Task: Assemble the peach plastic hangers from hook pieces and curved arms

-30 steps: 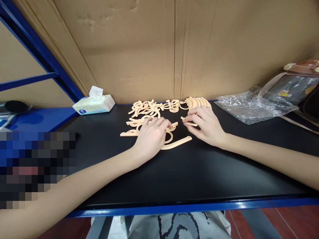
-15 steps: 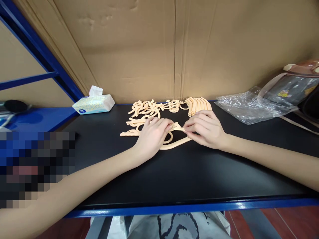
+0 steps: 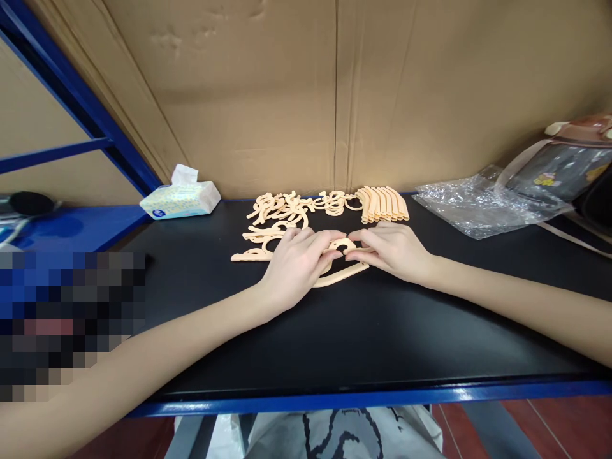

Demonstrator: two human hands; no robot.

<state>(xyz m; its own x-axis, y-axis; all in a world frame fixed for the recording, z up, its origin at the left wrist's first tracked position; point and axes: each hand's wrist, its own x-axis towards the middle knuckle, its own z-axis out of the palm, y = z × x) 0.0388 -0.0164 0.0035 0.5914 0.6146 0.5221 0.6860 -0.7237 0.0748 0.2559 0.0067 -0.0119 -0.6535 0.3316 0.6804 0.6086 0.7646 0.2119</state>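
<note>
Peach-coloured flat plastic pieces lie on a black tabletop. My left hand presses on a curved hook-shaped piece that belongs to a larger curved part under it. My right hand meets it from the right, its fingertips pinching a small piece against the hook at the middle. Behind the hands lie a tangled heap of loose pieces and a tidy row of curved strips. A flat piece sticks out left of my left hand.
A tissue pack sits at the back left. Crumpled clear plastic and a bag lie at the back right. A cardboard wall closes the back. A blue frame post slants at the left; the front edge is blue.
My right hand came from the strip row down and left with a small piece, until its fingertips met my left hand at the hook. My left hand barely shifted.
</note>
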